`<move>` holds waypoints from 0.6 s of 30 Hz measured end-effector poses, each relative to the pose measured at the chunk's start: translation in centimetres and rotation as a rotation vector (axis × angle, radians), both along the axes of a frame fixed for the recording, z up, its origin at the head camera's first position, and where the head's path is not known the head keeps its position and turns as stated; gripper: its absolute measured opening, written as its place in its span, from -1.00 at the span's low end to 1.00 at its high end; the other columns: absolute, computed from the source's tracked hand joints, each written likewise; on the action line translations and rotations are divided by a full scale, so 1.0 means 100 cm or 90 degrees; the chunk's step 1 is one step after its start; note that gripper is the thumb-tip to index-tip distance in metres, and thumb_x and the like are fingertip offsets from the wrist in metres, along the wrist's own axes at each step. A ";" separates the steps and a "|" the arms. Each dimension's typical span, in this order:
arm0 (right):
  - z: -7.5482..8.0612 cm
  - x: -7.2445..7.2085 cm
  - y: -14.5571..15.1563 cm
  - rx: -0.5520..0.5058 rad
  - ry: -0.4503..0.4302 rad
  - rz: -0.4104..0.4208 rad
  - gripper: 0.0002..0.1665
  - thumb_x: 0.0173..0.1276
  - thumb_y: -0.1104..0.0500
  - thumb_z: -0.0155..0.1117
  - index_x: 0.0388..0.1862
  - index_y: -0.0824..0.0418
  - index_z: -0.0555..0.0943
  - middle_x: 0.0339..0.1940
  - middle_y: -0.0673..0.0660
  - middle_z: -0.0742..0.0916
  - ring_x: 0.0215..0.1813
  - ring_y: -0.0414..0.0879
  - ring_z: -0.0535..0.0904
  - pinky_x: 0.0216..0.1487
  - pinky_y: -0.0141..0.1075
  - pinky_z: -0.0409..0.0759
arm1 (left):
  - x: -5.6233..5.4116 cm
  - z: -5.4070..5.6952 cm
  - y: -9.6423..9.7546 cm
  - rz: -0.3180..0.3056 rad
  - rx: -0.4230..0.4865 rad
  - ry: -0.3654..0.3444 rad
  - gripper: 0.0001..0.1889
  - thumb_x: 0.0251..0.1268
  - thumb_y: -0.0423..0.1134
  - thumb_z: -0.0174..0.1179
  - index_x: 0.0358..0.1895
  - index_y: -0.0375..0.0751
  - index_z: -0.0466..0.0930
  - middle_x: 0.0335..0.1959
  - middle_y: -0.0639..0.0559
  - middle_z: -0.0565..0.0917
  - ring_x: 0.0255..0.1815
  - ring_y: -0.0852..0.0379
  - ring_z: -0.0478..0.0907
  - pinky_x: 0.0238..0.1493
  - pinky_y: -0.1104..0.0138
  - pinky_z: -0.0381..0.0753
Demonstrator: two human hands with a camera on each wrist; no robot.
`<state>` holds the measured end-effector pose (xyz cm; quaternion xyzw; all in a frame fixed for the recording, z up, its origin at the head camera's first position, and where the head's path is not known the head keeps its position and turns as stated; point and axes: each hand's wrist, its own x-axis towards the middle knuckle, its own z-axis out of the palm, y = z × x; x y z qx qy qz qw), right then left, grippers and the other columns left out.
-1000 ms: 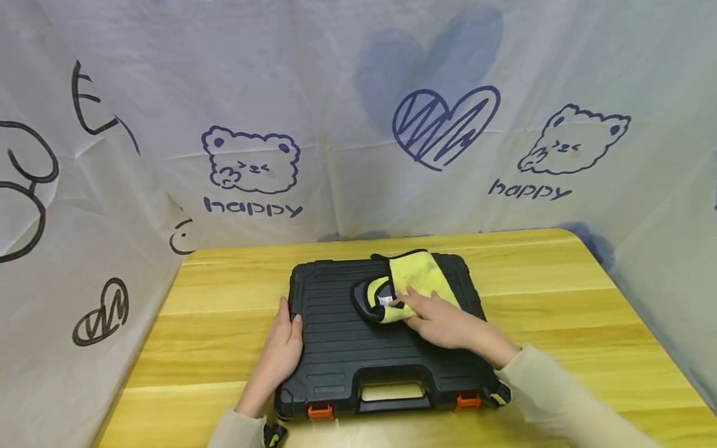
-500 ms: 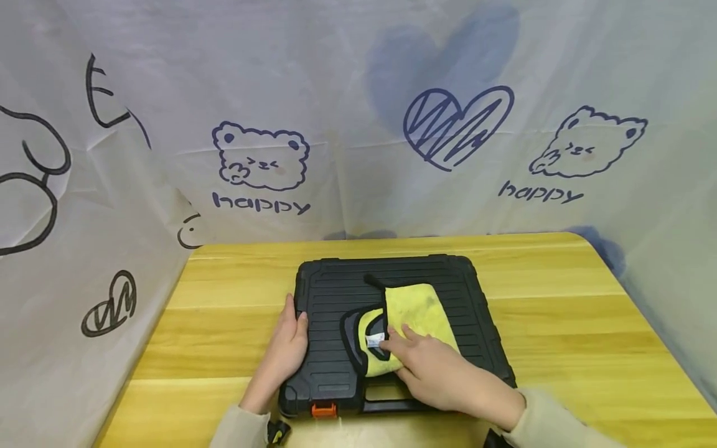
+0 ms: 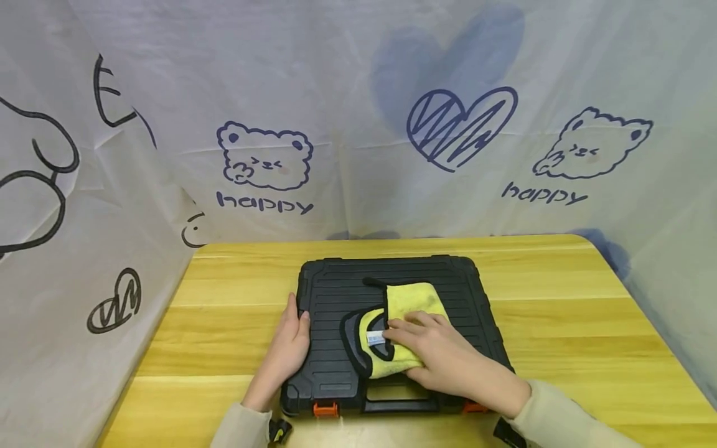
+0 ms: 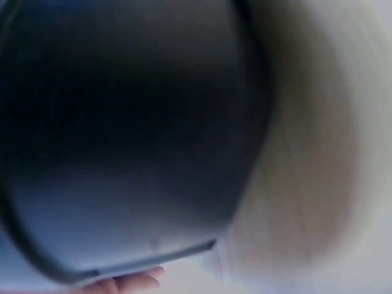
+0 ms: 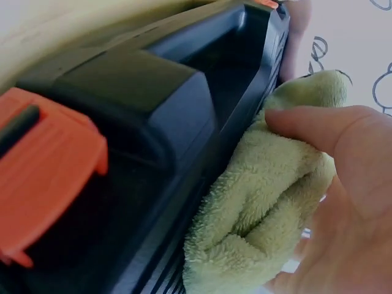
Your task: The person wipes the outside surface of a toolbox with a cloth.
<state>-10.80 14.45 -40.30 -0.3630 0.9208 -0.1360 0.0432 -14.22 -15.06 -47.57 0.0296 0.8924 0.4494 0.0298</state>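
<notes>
A black ribbed plastic tool case lies flat on the table, its handle facing me. On its lid is a folded yellow and grey microfiber cloth with black edging and a white label. My right hand grips the cloth close above the handle cutout. In the right wrist view the thumb presses one side of the bunched cloth, and the fingers are partly hidden behind it. My left hand rests along the case's left side with its fingers straight. The left wrist view is mostly filled by a blurred dark surface.
Two orange latches sit on the case's front edge, the left latch in full view and the right latch partly behind my wrist. The wooden table reaches back to a white curtain with blue drawings, which also encloses both sides.
My right hand has drawn the cloth from the far part of the lid toward the handle, then shifted slightly on it. The left hand stays at the case's side. The head view has turned slightly.
</notes>
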 end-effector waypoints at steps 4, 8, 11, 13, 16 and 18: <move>-0.002 -0.005 0.005 -0.001 -0.017 0.012 -0.18 0.17 0.12 0.50 0.44 0.02 0.46 0.51 0.15 0.39 0.49 0.20 0.26 0.33 0.20 0.33 | -0.001 0.000 0.001 0.000 0.001 0.005 -0.35 0.65 -0.21 -0.32 0.54 -0.50 -0.36 0.56 -0.44 -0.19 0.58 -0.28 -0.21 0.51 -0.09 -0.11; -0.006 -0.007 0.007 0.037 -0.074 0.038 0.01 0.23 0.15 0.45 0.60 0.00 0.18 0.63 0.16 0.12 0.61 0.15 -0.04 0.43 0.19 0.18 | 0.000 0.000 0.001 0.000 0.000 0.001 -0.34 0.65 -0.20 -0.33 0.55 -0.49 -0.37 0.57 -0.43 -0.19 0.58 -0.28 -0.22 0.51 -0.09 -0.12; -0.008 -0.006 0.007 0.071 -0.108 0.055 0.12 0.29 0.18 0.38 0.66 0.00 -0.06 0.65 0.16 -0.07 0.63 0.12 -0.25 0.49 0.21 -0.02 | -0.001 0.000 0.000 0.000 -0.002 -0.002 -0.34 0.65 -0.19 -0.33 0.55 -0.48 -0.38 0.57 -0.42 -0.20 0.58 -0.27 -0.23 0.51 -0.08 -0.13; -0.010 -0.004 0.007 0.080 -0.117 0.064 0.14 0.32 0.18 0.34 0.67 0.01 -0.15 0.65 0.17 -0.15 0.62 0.12 -0.34 0.50 0.22 -0.12 | -0.001 0.000 0.000 0.000 -0.002 -0.001 -0.34 0.65 -0.19 -0.34 0.55 -0.48 -0.38 0.57 -0.42 -0.20 0.58 -0.28 -0.23 0.51 -0.08 -0.13; -0.010 -0.001 0.007 0.076 -0.126 0.076 0.13 0.35 0.18 0.31 0.67 0.02 -0.19 0.65 0.17 -0.19 0.62 0.12 -0.38 0.50 0.22 -0.19 | 0.000 0.000 0.000 0.000 0.001 -0.001 -0.34 0.65 -0.19 -0.33 0.55 -0.49 -0.37 0.57 -0.43 -0.19 0.58 -0.28 -0.23 0.51 -0.08 -0.13; -0.009 -0.001 0.008 0.069 -0.136 0.085 0.10 0.37 0.18 0.29 0.67 0.00 -0.19 0.65 0.15 -0.19 0.62 0.12 -0.38 0.50 0.22 -0.21 | 0.000 -0.001 0.000 0.002 0.003 -0.002 -0.34 0.65 -0.19 -0.33 0.55 -0.48 -0.37 0.57 -0.43 -0.20 0.58 -0.27 -0.23 0.51 -0.08 -0.14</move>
